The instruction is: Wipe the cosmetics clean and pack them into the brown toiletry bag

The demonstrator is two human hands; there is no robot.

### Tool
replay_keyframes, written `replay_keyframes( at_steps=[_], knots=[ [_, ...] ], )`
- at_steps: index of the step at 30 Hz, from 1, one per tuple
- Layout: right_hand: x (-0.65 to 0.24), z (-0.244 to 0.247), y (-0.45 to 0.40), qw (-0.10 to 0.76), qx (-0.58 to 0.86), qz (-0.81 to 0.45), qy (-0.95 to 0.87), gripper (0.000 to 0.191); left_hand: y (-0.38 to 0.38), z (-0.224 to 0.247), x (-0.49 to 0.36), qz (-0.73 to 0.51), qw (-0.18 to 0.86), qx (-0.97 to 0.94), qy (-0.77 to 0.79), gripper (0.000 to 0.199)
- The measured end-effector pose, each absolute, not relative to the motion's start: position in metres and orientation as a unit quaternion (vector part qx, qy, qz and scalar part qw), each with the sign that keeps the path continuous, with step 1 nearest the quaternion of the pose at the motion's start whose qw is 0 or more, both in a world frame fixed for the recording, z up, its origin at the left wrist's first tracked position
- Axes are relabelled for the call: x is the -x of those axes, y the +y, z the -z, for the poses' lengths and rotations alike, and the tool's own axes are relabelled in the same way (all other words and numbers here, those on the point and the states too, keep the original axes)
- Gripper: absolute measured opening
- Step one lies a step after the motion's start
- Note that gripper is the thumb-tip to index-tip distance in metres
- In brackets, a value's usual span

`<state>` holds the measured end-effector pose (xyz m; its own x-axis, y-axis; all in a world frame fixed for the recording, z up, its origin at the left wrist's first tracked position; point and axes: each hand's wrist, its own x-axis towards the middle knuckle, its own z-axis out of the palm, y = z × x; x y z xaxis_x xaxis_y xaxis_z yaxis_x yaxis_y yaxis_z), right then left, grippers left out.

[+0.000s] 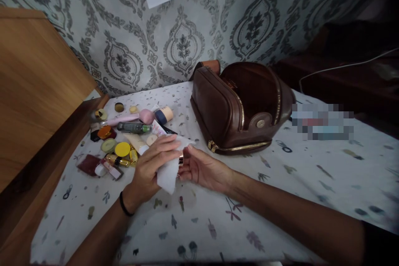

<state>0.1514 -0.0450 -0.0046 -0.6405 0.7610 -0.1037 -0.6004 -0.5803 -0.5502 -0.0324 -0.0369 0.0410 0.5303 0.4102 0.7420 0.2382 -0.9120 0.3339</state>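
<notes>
A white wipe (168, 176) is folded in the fingers of my left hand (151, 166), which wears a black band at the wrist. Facing it, my right hand (207, 168) has its fingers curled round a small item with a shiny rose-gold end (181, 159); the wipe and fingers cover most of it, so its kind is unclear. Beside my left hand lies a cluster of cosmetics: a green bottle (131, 127), a yellow round jar (122, 149), a pink brush (124, 119), a cream tube (135, 143) and a dark red pouch-like item (89, 164).
A brown leather bag (215, 108) stands unzipped behind my right hand. The patterned white tablecloth (249, 216) covers the table. A wooden cabinet (40, 75) rises at left, patterned wallpaper (183, 41) behind. A blurred patch (322, 121) and a white cable (343, 65) are at right.
</notes>
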Motion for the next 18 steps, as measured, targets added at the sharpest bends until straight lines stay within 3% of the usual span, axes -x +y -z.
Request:
replay_keyframes(
  at_steps=[9, 18],
  knots=[
    [-0.153, -0.013, -0.045, 0.404, 0.148, -0.885, -0.176, 0.051, -0.045, -0.04, 0.032, -0.363, 0.013, -0.916, 0.172, 0.029],
    [-0.157, -0.014, -0.044, 0.41, 0.154, -0.894, -0.094, 0.033, -0.052, -0.044, 0.029, -0.284, -0.073, -0.949, 0.114, 0.028]
  ],
)
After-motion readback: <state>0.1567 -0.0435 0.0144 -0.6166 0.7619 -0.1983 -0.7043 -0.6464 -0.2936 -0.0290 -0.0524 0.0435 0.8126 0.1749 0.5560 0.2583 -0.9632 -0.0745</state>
